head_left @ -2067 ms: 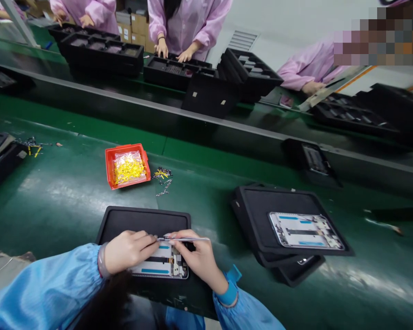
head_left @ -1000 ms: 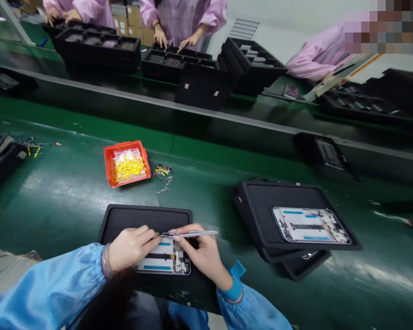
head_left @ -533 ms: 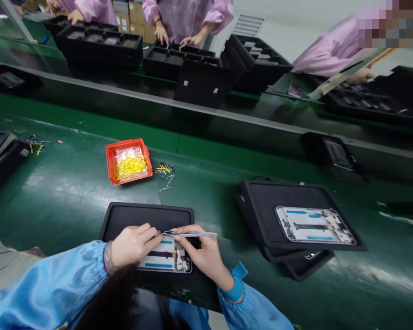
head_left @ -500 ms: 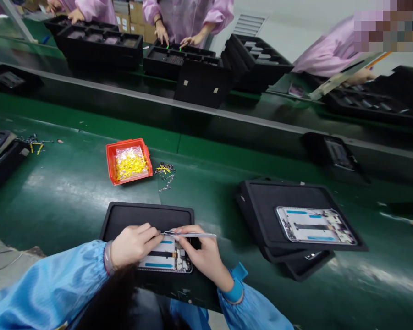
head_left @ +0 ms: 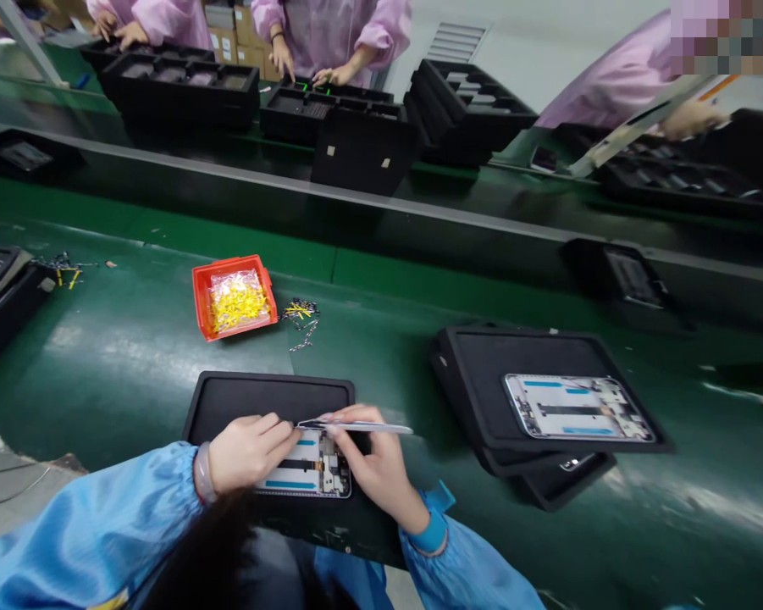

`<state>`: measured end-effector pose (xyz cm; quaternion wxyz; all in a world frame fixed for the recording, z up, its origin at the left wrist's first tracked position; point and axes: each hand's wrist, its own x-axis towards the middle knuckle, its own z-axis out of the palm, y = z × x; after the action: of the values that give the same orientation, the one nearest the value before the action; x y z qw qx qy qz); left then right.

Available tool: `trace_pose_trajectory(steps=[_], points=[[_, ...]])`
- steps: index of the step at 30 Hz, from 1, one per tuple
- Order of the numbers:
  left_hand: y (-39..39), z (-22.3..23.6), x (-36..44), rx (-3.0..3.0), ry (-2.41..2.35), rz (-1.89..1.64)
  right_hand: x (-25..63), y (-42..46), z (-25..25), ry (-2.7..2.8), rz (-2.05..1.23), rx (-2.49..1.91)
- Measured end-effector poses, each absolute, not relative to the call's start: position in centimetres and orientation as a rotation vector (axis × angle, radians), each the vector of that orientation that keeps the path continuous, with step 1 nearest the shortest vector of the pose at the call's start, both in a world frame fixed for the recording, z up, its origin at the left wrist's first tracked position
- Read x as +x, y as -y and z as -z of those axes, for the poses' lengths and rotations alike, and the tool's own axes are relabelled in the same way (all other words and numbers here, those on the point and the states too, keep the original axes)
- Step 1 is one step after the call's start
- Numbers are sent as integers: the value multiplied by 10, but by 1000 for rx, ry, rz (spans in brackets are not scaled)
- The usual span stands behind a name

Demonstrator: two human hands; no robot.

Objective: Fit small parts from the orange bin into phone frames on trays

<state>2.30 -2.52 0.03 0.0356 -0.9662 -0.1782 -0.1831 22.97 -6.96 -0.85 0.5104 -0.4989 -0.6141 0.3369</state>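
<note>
A phone frame (head_left: 305,476) with blue strips and a black flat cable lies in a black foam tray (head_left: 267,391) before me. My right hand (head_left: 372,453) pinches metal tweezers (head_left: 381,428), held nearly level over the frame's far edge with the tips pointing left. My left hand (head_left: 251,453) covers the frame's left part. Its fingers are curled together, with their tips beside the tweezer points; whatever they pinch is hidden.
A red bin (head_left: 198,305) of yellow pieces stands beyond the tray, beside a small pile of black-and-yellow strips (head_left: 300,310). To the right, another phone frame (head_left: 577,408) rests on stacked black trays (head_left: 476,356). Several people in pink work across the conveyor.
The tweezers' rear end has swung slightly to the right, and more of their length shows. Both hands stay at the frame's far edge. The whole view has shifted a little.
</note>
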Motion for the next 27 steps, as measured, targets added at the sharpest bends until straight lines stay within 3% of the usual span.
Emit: trace_pose_trajectory(steps=[7, 27], points=[[27, 2, 21, -2946, 445, 437, 231, 71, 6, 1507, -828, -1146], [26, 4, 25, -2928, 529, 544, 226, 71, 12, 1540, -876, -1184]])
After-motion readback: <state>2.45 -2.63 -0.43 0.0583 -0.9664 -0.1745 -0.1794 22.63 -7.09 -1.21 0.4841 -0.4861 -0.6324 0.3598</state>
